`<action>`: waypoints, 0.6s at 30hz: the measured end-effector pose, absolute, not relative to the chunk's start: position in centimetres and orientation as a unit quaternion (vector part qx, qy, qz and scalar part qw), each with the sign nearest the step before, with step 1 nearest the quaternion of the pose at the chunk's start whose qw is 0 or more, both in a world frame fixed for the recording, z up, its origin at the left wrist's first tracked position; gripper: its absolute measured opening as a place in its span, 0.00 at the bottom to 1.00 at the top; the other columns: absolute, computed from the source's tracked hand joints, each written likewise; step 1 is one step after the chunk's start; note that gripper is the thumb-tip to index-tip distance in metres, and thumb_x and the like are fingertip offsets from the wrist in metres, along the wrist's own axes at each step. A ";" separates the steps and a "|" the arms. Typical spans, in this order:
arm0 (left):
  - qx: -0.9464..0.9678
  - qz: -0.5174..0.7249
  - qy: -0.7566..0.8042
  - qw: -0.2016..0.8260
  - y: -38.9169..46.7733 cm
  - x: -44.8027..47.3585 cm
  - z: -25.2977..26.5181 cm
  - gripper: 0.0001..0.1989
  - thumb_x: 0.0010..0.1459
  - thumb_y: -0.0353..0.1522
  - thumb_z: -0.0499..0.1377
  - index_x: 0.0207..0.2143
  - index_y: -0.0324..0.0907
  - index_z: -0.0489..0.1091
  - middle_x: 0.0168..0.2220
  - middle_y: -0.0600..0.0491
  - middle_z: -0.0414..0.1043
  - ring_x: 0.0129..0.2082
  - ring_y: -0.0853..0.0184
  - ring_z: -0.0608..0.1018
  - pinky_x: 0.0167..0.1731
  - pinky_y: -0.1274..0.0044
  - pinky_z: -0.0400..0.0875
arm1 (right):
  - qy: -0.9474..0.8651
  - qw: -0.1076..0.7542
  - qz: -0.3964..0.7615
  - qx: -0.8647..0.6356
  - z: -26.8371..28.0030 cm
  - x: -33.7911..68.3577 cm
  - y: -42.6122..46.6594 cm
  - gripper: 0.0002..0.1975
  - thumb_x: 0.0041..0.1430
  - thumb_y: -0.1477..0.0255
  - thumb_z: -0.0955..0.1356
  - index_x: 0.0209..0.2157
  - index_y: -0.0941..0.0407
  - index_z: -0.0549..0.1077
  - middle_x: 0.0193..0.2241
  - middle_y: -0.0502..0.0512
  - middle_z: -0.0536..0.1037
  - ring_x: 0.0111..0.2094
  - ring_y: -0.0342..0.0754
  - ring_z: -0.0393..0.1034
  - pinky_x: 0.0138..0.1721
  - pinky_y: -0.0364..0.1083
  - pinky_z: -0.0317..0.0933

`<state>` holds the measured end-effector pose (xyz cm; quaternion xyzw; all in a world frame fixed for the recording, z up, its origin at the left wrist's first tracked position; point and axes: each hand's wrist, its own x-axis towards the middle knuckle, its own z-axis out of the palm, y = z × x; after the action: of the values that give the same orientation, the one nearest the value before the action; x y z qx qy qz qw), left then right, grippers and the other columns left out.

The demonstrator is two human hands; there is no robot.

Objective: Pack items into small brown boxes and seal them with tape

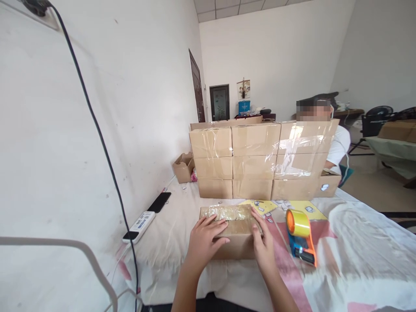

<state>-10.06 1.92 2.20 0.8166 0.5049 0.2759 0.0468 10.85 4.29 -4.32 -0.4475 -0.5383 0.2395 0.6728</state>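
Note:
A small cardboard box (237, 247) lies in front of me on the cloth-covered table, with clear tape (235, 212) across its top. My left hand (206, 240) rests on the box's top left, fingers spread over the cardboard and tape. Along the right side of the box lies my right hand (264, 242), its fingers stretched out toward the far corner. Both hands touch the box without wrapping round it. To the right of my right hand sits an orange and blue tape dispenser (307, 251) with a roll of yellowish tape (300, 223).
Taped cardboard boxes (255, 167) stand stacked in rows behind the small box. An open carton (183, 169) is at the far left. A black phone (160, 202) and a white power bank (139, 227) lie by the wall. Another person (341, 141) sits behind the stack.

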 end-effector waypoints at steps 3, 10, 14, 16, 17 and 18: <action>0.818 0.273 0.505 0.044 1.9 -10.0 2.2 0.21 0.61 0.41 0.65 0.56 0.56 0.74 0.58 0.60 0.73 0.65 0.53 0.70 0.65 0.55 0.62 | -0.535 0.673 0.244 -0.449 -4.5 10.9 4.3 0.23 0.65 0.58 0.65 0.55 0.54 0.74 0.64 0.62 0.69 0.66 0.60 0.61 0.67 0.64 0.52; 0.817 0.276 0.506 0.030 1.9 -10.0 2.1 0.20 0.60 0.41 0.66 0.56 0.55 0.75 0.58 0.59 0.74 0.64 0.53 0.70 0.65 0.56 0.63 | -0.539 0.670 0.250 -0.445 -4.4 10.9 4.2 0.23 0.66 0.58 0.64 0.56 0.54 0.73 0.64 0.62 0.68 0.67 0.60 0.60 0.68 0.64 0.51; 0.822 0.270 0.501 0.018 1.9 -10.1 1.8 0.21 0.62 0.42 0.64 0.57 0.56 0.74 0.58 0.59 0.74 0.64 0.53 0.70 0.65 0.55 0.63 | -0.544 0.670 0.246 -0.440 -4.4 10.9 4.0 0.22 0.67 0.59 0.64 0.56 0.54 0.73 0.65 0.63 0.67 0.67 0.59 0.59 0.69 0.64 0.50; 0.824 0.268 0.498 0.008 1.8 -10.2 1.7 0.21 0.63 0.43 0.63 0.57 0.56 0.73 0.58 0.58 0.74 0.64 0.54 0.70 0.65 0.56 0.64 | -0.544 0.670 0.249 -0.440 -4.3 10.9 3.9 0.22 0.67 0.59 0.64 0.57 0.54 0.73 0.65 0.62 0.66 0.67 0.59 0.59 0.68 0.64 0.50; 0.825 0.267 0.498 0.002 1.8 -10.2 1.6 0.21 0.63 0.44 0.62 0.57 0.56 0.73 0.58 0.58 0.74 0.64 0.54 0.71 0.64 0.56 0.64 | -0.543 0.670 0.249 -0.442 -4.2 10.9 3.8 0.22 0.66 0.59 0.64 0.57 0.53 0.73 0.65 0.62 0.67 0.67 0.59 0.59 0.68 0.64 0.51; 0.826 0.264 0.498 -0.004 1.8 -10.2 1.5 0.21 0.63 0.44 0.62 0.57 0.56 0.73 0.58 0.58 0.74 0.64 0.53 0.71 0.64 0.56 0.64 | -0.542 0.669 0.250 -0.443 -4.1 10.9 3.7 0.22 0.66 0.59 0.64 0.57 0.53 0.73 0.65 0.62 0.67 0.67 0.59 0.59 0.68 0.63 0.52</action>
<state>-10.23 1.82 1.53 0.8257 0.4983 0.2645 -0.0035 10.90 3.70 -4.09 -0.4430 -0.5424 0.2502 0.6686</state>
